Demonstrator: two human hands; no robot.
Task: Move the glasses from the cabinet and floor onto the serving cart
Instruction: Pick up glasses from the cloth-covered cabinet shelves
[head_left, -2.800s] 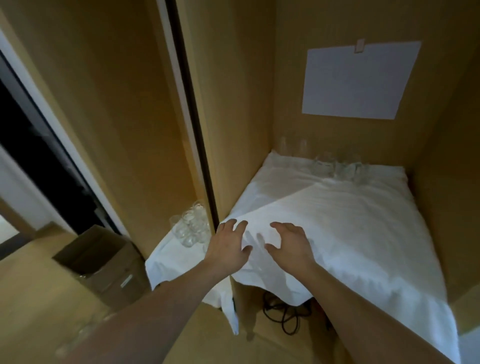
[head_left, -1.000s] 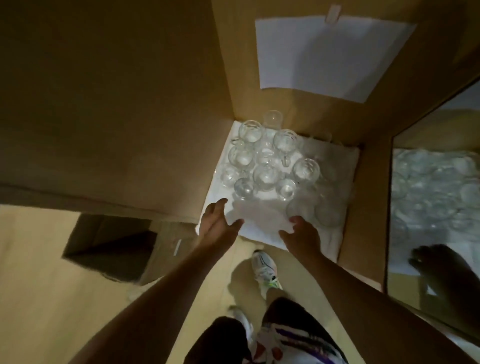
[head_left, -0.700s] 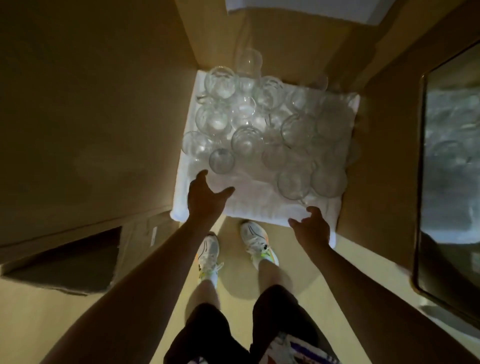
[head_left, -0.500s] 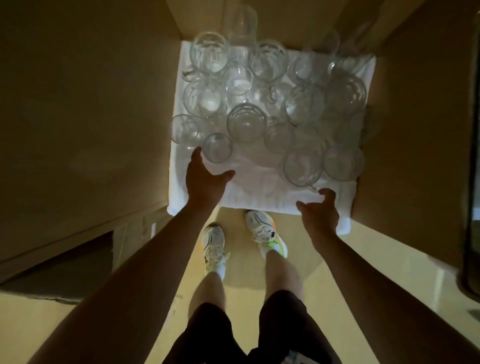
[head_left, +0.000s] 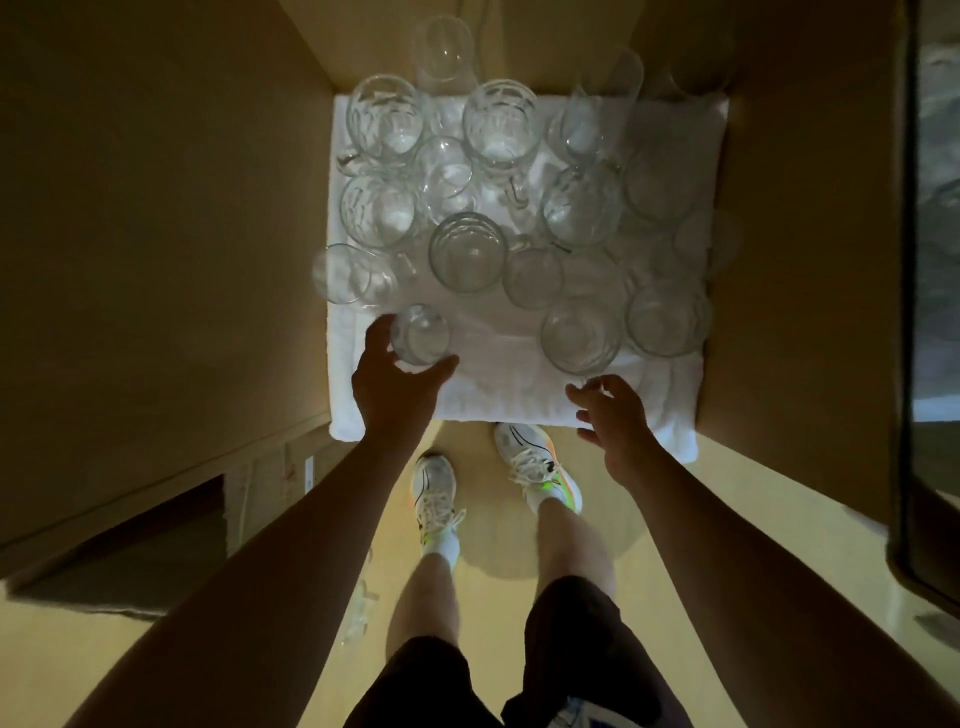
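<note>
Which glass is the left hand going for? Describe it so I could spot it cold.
Start at the white cloth on the floor, crowded with clear glasses. On its near left corner, the left hand cups a small tumbler, smaller than its neighbours and standing nearest the person.

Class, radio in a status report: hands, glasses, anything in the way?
Left hand closing round a small glass, grip not confirmed. Right hand open, just short of a wider glass. Other glasses crowd the white cloth behind.

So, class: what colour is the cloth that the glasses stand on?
White. The cloth shows in the head view, lying under the glasses.
</note>
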